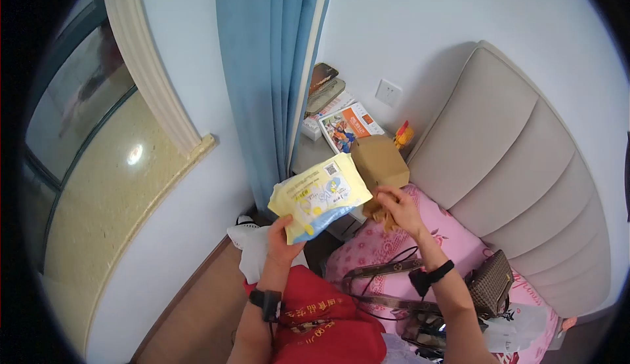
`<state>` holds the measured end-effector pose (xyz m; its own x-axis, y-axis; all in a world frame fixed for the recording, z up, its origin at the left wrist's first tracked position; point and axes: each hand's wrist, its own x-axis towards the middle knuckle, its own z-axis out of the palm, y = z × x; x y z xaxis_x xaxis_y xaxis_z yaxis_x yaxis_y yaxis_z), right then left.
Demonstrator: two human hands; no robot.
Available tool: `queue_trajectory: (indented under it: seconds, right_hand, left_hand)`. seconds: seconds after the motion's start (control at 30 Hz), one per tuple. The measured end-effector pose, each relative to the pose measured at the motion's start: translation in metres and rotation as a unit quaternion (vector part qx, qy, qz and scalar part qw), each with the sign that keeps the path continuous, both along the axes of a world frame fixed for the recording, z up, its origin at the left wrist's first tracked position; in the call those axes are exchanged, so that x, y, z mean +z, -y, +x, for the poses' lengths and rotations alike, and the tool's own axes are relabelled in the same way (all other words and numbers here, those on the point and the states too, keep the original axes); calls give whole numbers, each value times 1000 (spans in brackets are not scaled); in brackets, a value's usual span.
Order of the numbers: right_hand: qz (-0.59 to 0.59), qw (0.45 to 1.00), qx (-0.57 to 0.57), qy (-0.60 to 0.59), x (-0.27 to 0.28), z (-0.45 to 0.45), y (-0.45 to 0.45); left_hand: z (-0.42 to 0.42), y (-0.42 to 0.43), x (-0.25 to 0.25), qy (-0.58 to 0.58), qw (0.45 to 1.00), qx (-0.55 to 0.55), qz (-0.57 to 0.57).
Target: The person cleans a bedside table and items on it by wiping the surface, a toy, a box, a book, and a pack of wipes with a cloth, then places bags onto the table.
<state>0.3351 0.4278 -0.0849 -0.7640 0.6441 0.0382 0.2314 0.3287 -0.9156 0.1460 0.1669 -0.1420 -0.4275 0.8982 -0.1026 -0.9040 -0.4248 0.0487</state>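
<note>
My left hand [283,244] grips a yellow and light blue soft pack of wipes [321,197] by its lower left corner. The pack is tilted, its printed side with a QR code facing up. To its right, my right hand [401,212] has its fingers curled against a brown paper bag [379,161], whose lower part looks crumpled beneath the fingers. Part of the bag is hidden behind the pack and the hand. A dark band is on each wrist.
Books [351,126] and a patterned wallet [325,96] lie on the bedside table beside a blue curtain [262,69]. A pink pillow [357,259], a brown handbag [491,284] with a strap and a padded headboard [518,154] are to the right. A red bag [315,328] is below.
</note>
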Motion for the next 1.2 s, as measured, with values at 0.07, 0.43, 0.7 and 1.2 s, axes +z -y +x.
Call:
queue_trajectory:
  seconds: [0.07, 0.43, 0.7, 1.2]
  right_hand:
    - [-120, 980, -102, -121, -3, -19, 24]
    - [-165, 896, -304, -279, 9, -95, 43]
    - [-102, 948, -215, -211, -1, -95, 51]
    - [259, 947, -71, -176, 86, -81, 55]
  left_hand:
    - [7, -5, 15, -55, 998, -33, 20]
    - [-2, -7, 8, -238, 955, -89, -153]
    - [24, -35, 14, -152, 928, -279, -193]
    - [18, -30, 13, -95, 973, -157, -142]
